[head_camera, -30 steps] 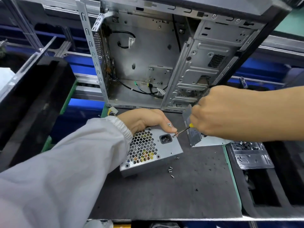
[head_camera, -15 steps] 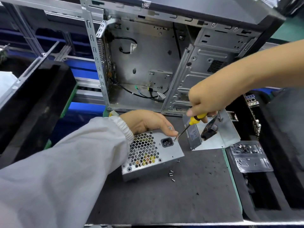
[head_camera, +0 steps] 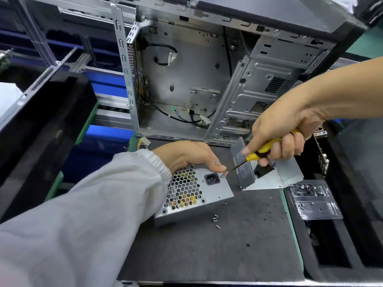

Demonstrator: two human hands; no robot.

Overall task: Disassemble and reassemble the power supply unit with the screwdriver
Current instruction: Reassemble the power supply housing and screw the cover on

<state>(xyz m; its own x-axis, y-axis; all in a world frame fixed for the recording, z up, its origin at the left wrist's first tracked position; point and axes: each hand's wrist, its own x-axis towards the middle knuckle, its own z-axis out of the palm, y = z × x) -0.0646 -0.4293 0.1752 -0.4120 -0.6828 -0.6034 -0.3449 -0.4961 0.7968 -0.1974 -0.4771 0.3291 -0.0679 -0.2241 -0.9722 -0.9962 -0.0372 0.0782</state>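
The silver power supply unit [head_camera: 215,191], with a honeycomb grille and a black socket, lies on the dark mat [head_camera: 207,245]. My left hand [head_camera: 190,156] grips its far top edge, fingertips beside a small screw [head_camera: 222,175] at the corner. My right hand [head_camera: 277,131] holds the yellow-handled screwdriver [head_camera: 261,151], its thin tip touching that screw. The unit's detached metal cover [head_camera: 267,172] stands just right of it.
An open computer case [head_camera: 196,79] stands behind the mat. Several loose screws [head_camera: 215,220] lie in front of the unit. A clear bag of small parts [head_camera: 315,199] rests on black foam at the right. A black tray [head_camera: 41,131] sits at the left.
My right hand has risen and swung up to the right, tilting the screwdriver steeper while its tip stays at the corner screw. My left hand has kept its hold on the unit.
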